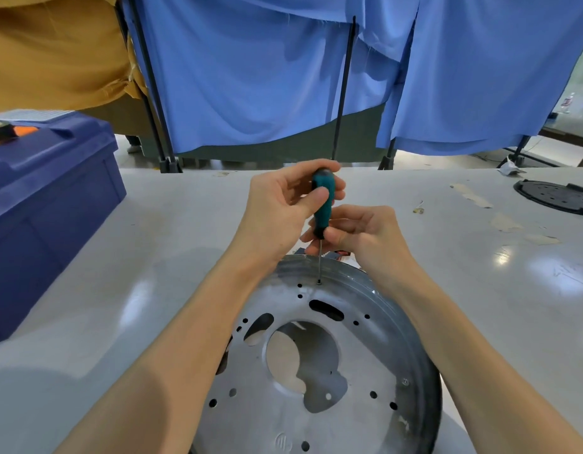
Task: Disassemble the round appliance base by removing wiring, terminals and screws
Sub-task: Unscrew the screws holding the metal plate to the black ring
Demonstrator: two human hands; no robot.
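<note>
The screwdriver point(323, 204) is gripped by the left hand point(283, 204), pinched lower by the right hand point(360, 234) — tip set on a far screw point(319, 282) of the round base point(270, 414).

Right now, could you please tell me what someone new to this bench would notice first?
Most striking are the hands at centre: the left hand grips the top of a teal-handled screwdriver, the right hand pinches its lower end, and the tip sits on a screw near the far rim of the round metal base on the pale table. A blue toolbox sits at far left; blue curtains hang behind.
</note>
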